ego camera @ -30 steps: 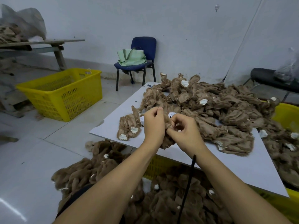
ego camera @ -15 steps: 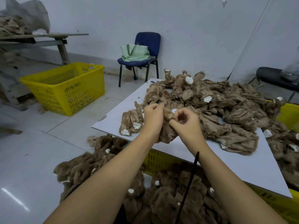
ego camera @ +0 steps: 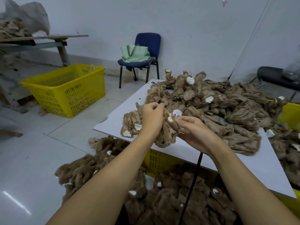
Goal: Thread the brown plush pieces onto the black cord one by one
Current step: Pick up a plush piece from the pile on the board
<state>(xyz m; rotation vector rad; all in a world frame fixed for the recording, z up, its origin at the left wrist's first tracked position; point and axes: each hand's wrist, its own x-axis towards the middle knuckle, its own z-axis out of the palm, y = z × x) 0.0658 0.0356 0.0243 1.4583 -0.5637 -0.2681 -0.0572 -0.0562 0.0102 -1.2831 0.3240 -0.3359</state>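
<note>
Over the near edge of the white table (ego camera: 253,163), both hands hold one brown plush piece (ego camera: 168,133). My left hand (ego camera: 151,118) grips its upper part with the fingers closed. My right hand (ego camera: 197,133) pinches its right side, where a thin needle tip shows. The black cord (ego camera: 192,181) hangs down from under my right wrist. A large heap of loose brown plush pieces (ego camera: 215,103) with white patches covers the table behind. A small bundle of pieces (ego camera: 131,125) lies left of my left hand. More brown pieces (ego camera: 162,198) lie piled below the table, around the cord.
A yellow slatted basket (ego camera: 68,88) stands on the tiled floor to the left. A blue chair (ego camera: 142,60) with a green bag (ego camera: 135,53) is by the wall. Another yellow crate (ego camera: 290,116) sits right of the table. A wooden bench (ego camera: 40,41) carries more fabric at far left.
The plush piece has been drawn lower and hangs longer between my hands. My right hand has shifted a little down and to the right.
</note>
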